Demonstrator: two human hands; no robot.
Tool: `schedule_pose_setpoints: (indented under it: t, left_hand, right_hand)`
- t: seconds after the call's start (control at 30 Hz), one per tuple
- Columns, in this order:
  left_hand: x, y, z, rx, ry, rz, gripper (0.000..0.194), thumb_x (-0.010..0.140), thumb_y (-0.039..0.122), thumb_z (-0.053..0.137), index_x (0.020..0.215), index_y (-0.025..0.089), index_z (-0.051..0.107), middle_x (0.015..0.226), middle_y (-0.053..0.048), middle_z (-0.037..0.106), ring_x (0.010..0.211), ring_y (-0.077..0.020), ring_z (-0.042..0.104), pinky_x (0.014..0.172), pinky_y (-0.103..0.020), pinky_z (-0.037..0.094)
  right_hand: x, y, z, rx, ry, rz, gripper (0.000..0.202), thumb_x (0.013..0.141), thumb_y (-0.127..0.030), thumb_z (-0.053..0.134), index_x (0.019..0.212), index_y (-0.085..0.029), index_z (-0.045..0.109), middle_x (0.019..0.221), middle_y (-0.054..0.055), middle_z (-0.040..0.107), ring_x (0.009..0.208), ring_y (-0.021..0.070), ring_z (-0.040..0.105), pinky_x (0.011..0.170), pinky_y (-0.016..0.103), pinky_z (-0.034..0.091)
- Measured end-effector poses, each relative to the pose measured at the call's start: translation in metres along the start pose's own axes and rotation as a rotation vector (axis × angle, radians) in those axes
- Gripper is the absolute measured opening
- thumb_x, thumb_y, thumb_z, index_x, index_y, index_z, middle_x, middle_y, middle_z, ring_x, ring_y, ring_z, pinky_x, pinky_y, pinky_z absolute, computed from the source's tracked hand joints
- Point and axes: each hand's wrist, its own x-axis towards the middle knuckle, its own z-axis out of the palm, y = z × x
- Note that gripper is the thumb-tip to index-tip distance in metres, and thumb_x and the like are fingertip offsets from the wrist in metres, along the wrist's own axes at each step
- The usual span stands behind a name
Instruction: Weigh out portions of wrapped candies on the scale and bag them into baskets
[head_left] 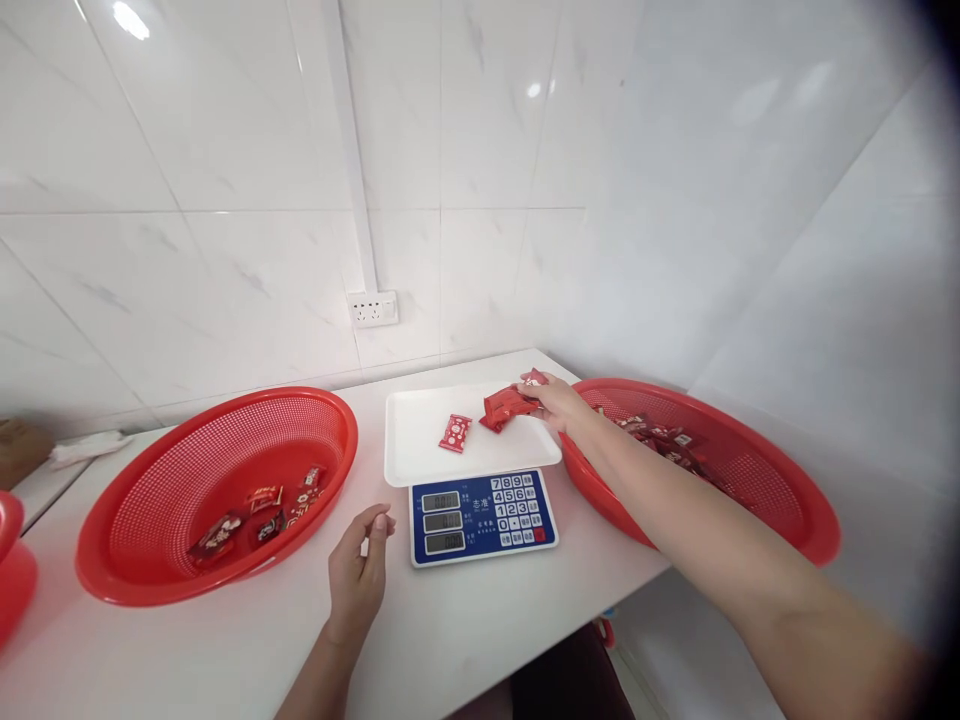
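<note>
Over the right end of a digital scale's white tray (416, 440), my right hand (556, 398) is closed on several red snack packets (507, 404). One of these packets hangs low, and I cannot tell whether it touches the tray. A single red packet with white dots (455, 433) lies flat on the tray. The scale's blue panel (484, 518) faces me, with three small displays and a keypad. Left of the panel, my left hand (360, 567) hovers by the table with its fingers curled in and the thumb against them, and no object shows in it.
A red mesh basket (330, 420) with several packets stands on the left. Another red basket (814, 530), holding many dark red packets, is at the right beneath my forearm. Part of a red container (13, 580) shows at the left edge. A wall socket (373, 309) is behind.
</note>
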Motion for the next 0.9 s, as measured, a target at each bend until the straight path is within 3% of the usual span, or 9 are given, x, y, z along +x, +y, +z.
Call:
schedule_pose_setpoints:
  t: [0.23,0.63,0.9]
  left_hand:
    - [0.001,0.002,0.000,-0.012,-0.001,-0.001,0.036,0.083,0.048,0.046,0.091,0.017,0.063,0.074,-0.005,0.067,0.070,-0.0159,0.065,0.066,-0.027,0.055]
    - [0.003,0.001,0.003,-0.048,-0.002,0.010,0.036,0.085,0.047,0.045,0.091,0.017,0.062,0.071,-0.004,0.064,0.067,-0.0141,0.062,0.066,-0.027,0.053]
    - [0.003,-0.001,0.003,-0.079,0.000,-0.003,0.033,0.086,0.045,0.045,0.093,0.017,0.061,0.071,-0.003,0.062,0.068,-0.0131,0.061,0.068,-0.026,0.053]
  right_hand:
    - [-0.006,-0.002,-0.005,-0.012,0.052,-0.055,0.026,0.066,-0.014,0.068,0.084,-0.023,0.052,0.082,0.000,0.063,0.074,0.0152,0.063,0.062,0.030,0.056]
    - [-0.036,0.001,0.043,-0.066,-0.064,-0.212,0.029,0.064,-0.017,0.068,0.091,-0.022,0.057,0.089,0.001,0.066,0.080,0.0155,0.062,0.066,0.029,0.052]
    - [-0.028,0.011,0.029,-0.061,0.030,-0.184,0.022,0.068,-0.017,0.065,0.087,-0.021,0.055,0.091,0.002,0.064,0.083,0.0150,0.061,0.066,0.027,0.051]
